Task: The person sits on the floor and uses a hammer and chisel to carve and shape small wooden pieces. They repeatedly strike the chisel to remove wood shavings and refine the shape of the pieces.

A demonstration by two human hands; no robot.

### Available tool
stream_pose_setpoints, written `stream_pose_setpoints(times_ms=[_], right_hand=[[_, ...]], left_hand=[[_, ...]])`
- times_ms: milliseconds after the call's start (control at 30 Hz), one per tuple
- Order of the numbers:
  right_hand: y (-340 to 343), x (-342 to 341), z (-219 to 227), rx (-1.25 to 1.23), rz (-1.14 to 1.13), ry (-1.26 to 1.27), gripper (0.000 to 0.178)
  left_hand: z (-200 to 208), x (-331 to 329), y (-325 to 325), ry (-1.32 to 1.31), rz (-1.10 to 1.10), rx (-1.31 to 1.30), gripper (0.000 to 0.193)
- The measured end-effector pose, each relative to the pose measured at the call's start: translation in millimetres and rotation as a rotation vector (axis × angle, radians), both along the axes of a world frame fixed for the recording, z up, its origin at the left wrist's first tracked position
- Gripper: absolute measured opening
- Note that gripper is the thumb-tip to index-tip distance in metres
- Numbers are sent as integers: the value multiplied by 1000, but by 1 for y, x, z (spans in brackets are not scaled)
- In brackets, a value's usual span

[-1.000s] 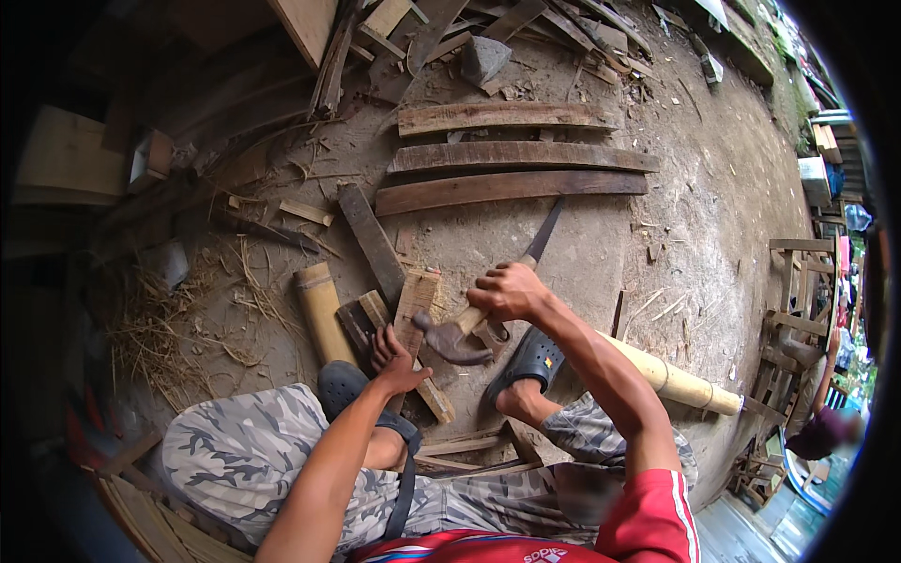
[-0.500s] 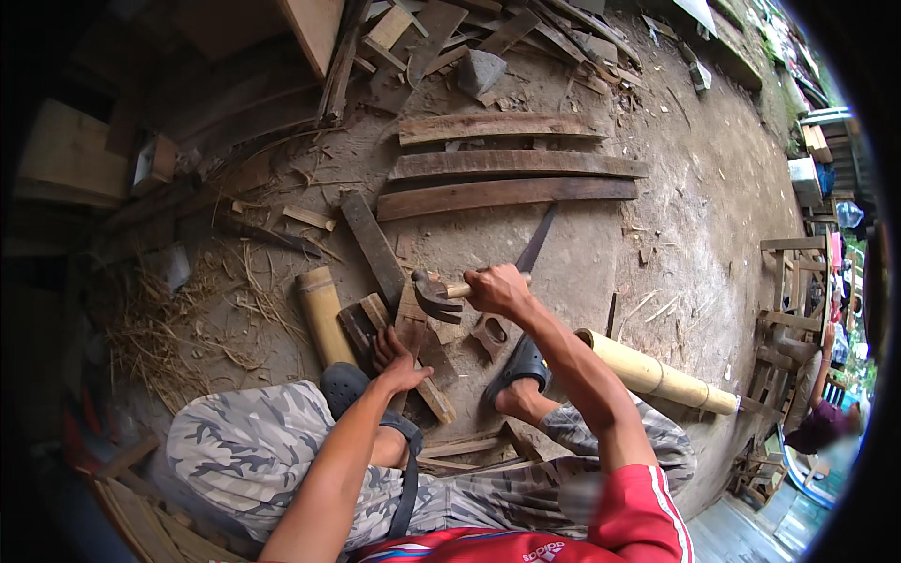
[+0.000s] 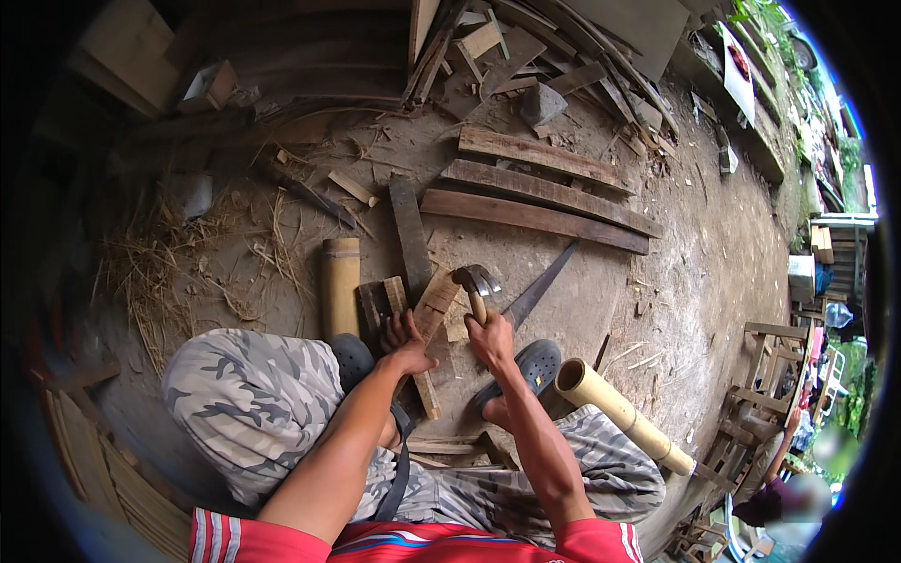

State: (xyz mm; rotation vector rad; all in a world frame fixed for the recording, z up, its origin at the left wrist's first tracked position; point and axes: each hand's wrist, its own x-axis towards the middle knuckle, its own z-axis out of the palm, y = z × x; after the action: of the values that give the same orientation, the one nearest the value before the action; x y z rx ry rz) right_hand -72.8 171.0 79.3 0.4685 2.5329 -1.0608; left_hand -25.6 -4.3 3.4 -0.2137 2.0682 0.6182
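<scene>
My right hand (image 3: 491,340) is wrapped round the wooden handle of a claw hammer (image 3: 477,279). The hammer's dark metal head is raised beside a short reddish-brown wooden board (image 3: 435,302). Bent over that board's near end, my left hand (image 3: 405,345) grips it, with its fingers reaching onto the pieces beside it. Under and beside the hand lie a pale wooden strip (image 3: 428,396) and a dark block (image 3: 372,305). A longer dark plank (image 3: 409,230) extends away from them. The handsaw's blade (image 3: 542,283) lies right of the hammer; its handle is mostly hidden by my right hand.
Three long planks (image 3: 544,223) lie beyond my hands, with a grey stone (image 3: 542,104) and scrap wood behind. Bamboo pieces stand left (image 3: 341,286) and lie right (image 3: 624,415). My shoes (image 3: 533,368) flank the work. Another person (image 3: 765,502) is at the far right.
My right hand has come lower and nearer my left, and the hammer has turned from lying sideways to head up. The left hand stays at the board. The whole view has shifted and tilted.
</scene>
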Motion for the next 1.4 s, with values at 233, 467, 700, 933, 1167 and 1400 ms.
stream_pose_setpoints(times_ms=[233,467,700,933,1167,1400], right_hand=[[-19,-24,87,-174,-124,288,21],[-28,-9,25,-116,-225,378,26],[-11,-23,37,-84,-220,156,27],[-35,-1,55,31,44,643,14],[-16,-14,11,70,-106,140,23],[-7,5,4,84,229,469,16]], left_hand=[[-9,5,-2,26,69,37,140],[-11,1,2,2,29,9,137],[-5,3,2,7,65,20,136],[4,8,-8,8,106,-27,137],[-12,3,2,-2,4,-6,138],[-2,6,-5,7,94,-6,135]])
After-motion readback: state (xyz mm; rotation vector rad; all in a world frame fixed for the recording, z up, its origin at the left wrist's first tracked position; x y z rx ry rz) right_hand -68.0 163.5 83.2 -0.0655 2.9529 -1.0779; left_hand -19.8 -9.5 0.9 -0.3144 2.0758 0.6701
